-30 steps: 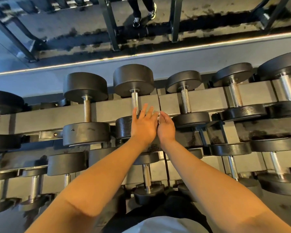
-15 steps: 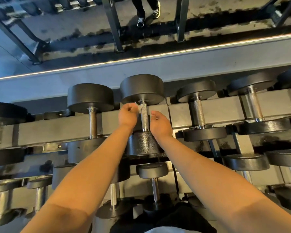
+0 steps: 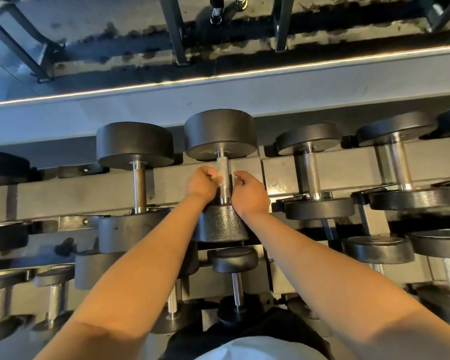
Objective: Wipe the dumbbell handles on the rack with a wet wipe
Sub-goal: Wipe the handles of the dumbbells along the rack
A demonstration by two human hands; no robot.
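One head-worn camera looks steeply down and forward along both forearms, close above the dumbbell rack (image 3: 166, 188); beyond the fingers (image 3: 213, 174), the gym floor (image 3: 115, 29) fills the frame's top.

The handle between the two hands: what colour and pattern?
Silver metal with fine knurled crosshatching, on the handle, head view.

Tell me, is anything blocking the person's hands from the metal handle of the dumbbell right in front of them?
Nothing visible does. The left hand and right hand sit on either side of the knurled handle, right against it, with no object between. A wipe cannot be clearly made out.
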